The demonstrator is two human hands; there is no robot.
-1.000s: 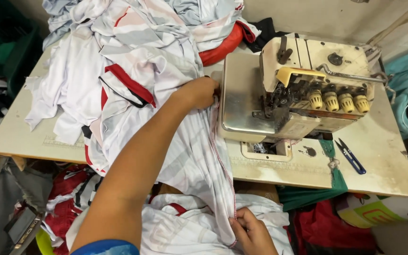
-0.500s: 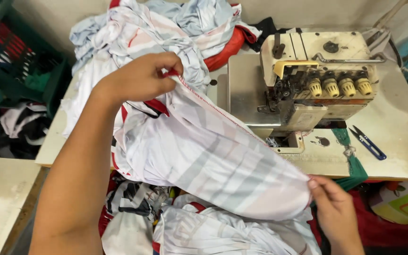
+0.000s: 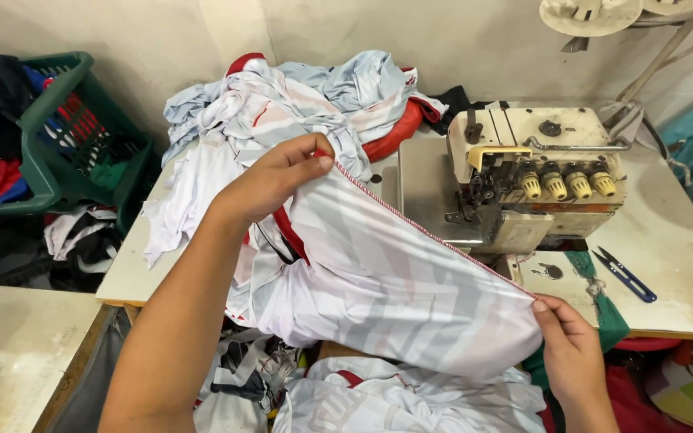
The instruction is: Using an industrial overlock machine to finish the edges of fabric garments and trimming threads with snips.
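Observation:
A white garment piece [image 3: 387,281] with pale grey stripes and red trim is stretched taut between my two hands. My left hand [image 3: 282,172] pinches its upper end, raised over the table's left half. My right hand [image 3: 567,341] grips the lower end near the table's front edge. The stitched seam runs in a straight diagonal line between them. Behind that seam stands a cream overlock sewing machine [image 3: 539,172] with several yellow tension knobs.
A heap of white, light blue and red garments [image 3: 298,96] lies at the back of the sewing table [image 3: 675,265]. Blue thread snips [image 3: 623,274] rest on the right. A green plastic basket [image 3: 66,136] with clothes stands at the left. More garments lie below.
My left hand has pulled the garment away from the machine, up and to the left. My right hand took the other end, and the seam is now stretched straight.

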